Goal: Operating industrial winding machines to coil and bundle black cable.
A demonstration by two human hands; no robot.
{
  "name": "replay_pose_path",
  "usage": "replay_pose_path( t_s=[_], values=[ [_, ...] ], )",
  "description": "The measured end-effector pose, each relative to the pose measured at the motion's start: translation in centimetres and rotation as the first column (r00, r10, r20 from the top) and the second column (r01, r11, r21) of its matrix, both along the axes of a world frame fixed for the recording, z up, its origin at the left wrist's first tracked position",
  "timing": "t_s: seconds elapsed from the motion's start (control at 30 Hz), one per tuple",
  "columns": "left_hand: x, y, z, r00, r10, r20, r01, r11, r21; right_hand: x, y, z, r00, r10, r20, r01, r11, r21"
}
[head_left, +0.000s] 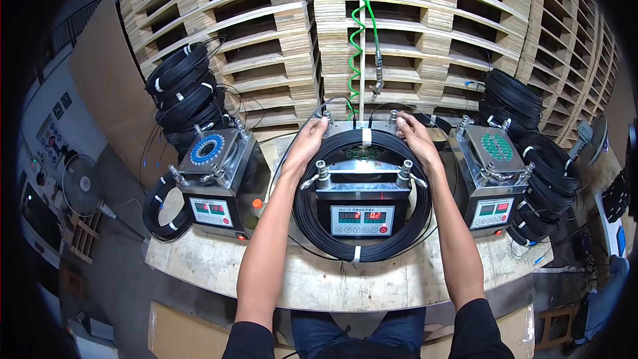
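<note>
A polishing-type machine (325, 194) with a red digital display stands in the middle, its top plate clamped by metal corner posts. A large black cable coil (306, 219), bound with white bands, hangs around it. My left hand (310, 141) is closed at the far left clamp post (325, 115), thumb against it. At the far right clamp post (393, 116), my right hand (416, 138) is closed likewise. Parts of the fingers of both hands are hidden behind the posts. Green connector holders (364, 153) show beneath the coil's top. Lever handles stick out from the two near posts.
Similar machines stand left (211, 189) and right (493, 189), with a blue ring and green pieces on top. Stacked black cable coils (186, 96) (515, 103) flank them. A green spiral air hose (357, 46) with a nozzle (378, 76) hangs before wooden pallets (266, 33). An orange-capped bottle (257, 205) stands beside my left forearm.
</note>
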State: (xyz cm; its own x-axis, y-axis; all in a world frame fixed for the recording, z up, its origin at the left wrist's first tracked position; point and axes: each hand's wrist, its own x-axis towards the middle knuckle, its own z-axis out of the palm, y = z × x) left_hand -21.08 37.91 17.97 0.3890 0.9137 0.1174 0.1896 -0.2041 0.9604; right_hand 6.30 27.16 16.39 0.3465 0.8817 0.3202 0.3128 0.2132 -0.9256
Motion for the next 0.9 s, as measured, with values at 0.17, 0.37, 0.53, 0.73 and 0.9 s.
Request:
replay_pose_path(
  t_s=[0.17,0.37,0.53,0.73,0.9],
  values=[
    [0.1,-0.8,0.4,0.996,-0.052,0.071,0.053,0.998,-0.021,-1.5,-1.2,1.6,0.989,-0.147,-0.024,0.144,0.985,-0.091],
    [-0.2,-1.6,1.7,0.987,-0.137,0.081,0.144,0.985,-0.096,0.1,-0.1,0.4,0.967,-0.197,0.164,0.218,0.969,-0.118],
    [0.0,-1.3,1.3,0.999,-0.036,0.033,0.039,0.996,-0.078,0.7,0.1,-0.2,0.996,-0.063,0.069,0.071,0.990,-0.121],
    [-0.6,-0.8,0.7,0.996,-0.050,0.071,0.058,0.993,-0.107,-0.5,-0.6,0.7,0.997,-0.016,-0.070,0.008,0.994,-0.109],
    [-0.4,-0.7,0.8,0.994,-0.080,0.077,0.087,0.993,-0.085,-0.5,-0.4,0.7,0.996,-0.067,-0.051,0.063,0.995,-0.083]
  ],
)
